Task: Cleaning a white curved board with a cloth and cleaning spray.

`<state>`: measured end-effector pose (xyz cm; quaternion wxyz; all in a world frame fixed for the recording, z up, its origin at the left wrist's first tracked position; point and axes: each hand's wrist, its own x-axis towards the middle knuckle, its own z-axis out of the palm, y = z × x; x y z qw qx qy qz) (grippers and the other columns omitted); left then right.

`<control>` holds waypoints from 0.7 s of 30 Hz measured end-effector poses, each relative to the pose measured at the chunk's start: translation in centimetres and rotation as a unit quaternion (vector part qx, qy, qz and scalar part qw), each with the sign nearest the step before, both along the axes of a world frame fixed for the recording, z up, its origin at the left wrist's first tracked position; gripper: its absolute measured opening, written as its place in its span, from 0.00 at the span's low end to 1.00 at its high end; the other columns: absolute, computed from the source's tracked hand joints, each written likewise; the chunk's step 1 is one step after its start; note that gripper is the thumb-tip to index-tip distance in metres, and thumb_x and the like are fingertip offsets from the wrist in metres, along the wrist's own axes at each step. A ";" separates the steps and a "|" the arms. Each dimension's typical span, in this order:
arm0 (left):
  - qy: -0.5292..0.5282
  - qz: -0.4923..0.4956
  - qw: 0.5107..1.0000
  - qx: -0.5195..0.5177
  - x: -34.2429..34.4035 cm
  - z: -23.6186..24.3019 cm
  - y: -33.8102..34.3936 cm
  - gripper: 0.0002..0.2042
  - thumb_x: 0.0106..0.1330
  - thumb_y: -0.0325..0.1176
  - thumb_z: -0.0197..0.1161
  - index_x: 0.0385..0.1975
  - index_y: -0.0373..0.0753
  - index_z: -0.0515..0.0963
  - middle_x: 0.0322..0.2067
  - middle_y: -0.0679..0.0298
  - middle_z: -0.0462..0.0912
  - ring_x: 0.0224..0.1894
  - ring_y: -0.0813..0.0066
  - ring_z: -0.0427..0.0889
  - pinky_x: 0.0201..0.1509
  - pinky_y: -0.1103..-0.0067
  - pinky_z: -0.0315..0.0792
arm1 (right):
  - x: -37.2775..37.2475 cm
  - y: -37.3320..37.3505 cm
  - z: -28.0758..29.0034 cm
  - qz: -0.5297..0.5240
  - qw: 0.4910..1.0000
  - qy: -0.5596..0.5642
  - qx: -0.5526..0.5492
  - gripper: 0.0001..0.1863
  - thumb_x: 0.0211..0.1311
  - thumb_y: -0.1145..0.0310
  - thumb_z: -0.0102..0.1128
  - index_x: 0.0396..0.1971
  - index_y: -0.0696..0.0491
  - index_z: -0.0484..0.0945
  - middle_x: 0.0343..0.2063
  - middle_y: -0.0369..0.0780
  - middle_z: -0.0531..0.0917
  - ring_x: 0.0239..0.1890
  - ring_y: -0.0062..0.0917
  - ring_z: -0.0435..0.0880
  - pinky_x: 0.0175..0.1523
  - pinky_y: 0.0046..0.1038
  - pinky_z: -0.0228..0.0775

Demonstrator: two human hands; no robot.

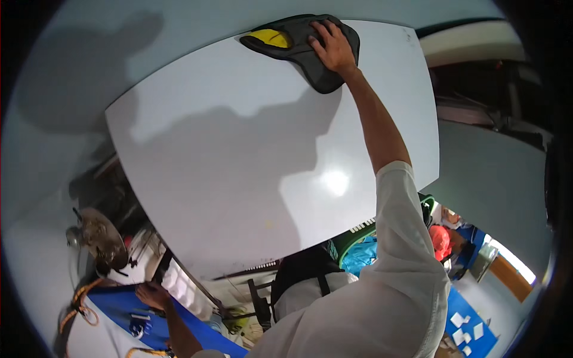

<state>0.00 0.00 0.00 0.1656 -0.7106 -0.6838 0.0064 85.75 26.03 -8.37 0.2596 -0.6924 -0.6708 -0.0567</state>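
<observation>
My right hand (333,48) rests with fingers apart on a dark grey pad (322,74) with a yellow inset (270,38), lying at the far edge of a large white board (227,149). My forearm and white sleeve reach across the board's right part. At the lower left, my left hand (154,296) has its fingers curled on the top edge of a blue sheet (116,307), beside an orange cord (83,309).
A metal disc-shaped fitting (98,235) is at the left. Below the board are a green basket (347,247) with turquoise cloth and a metal frame. A red object (440,241) and a blue surface with white squares (471,316) appear at the lower right.
</observation>
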 end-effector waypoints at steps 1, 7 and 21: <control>0.006 -0.020 1.000 0.020 -2.2 0.8 0.2 0.08 0.65 0.30 0.57 0.33 0.30 0.74 0.37 0.43 0.77 0.45 0.39 0.75 0.54 0.51 0.69 | 0.6 -0.3 -0.1 -0.007 1.000 0.005 0.006 0.28 0.70 0.50 0.58 0.64 0.48 0.73 0.63 0.53 0.73 0.64 0.51 0.72 0.70 0.45 0.64; 0.006 0.083 0.990 -0.111 -7.6 0.2 -1.0 0.14 0.71 0.37 0.55 0.41 0.29 0.78 0.45 0.44 0.79 0.53 0.42 0.74 0.63 0.53 0.64 | 16.0 -4.1 -2.4 -0.120 0.992 -0.048 0.005 0.28 0.71 0.53 0.56 0.65 0.52 0.72 0.63 0.53 0.75 0.67 0.49 0.70 0.73 0.42 0.60; -0.083 0.066 0.988 -0.116 5.3 -10.8 12.8 0.27 0.81 0.46 0.41 0.67 0.28 0.64 0.65 0.37 0.64 0.65 0.43 0.67 0.69 0.54 0.61 | 28.1 -8.8 -1.4 -0.293 0.901 -0.295 -0.123 0.27 0.73 0.51 0.50 0.64 0.52 0.74 0.67 0.53 0.71 0.69 0.51 0.67 0.74 0.49 0.55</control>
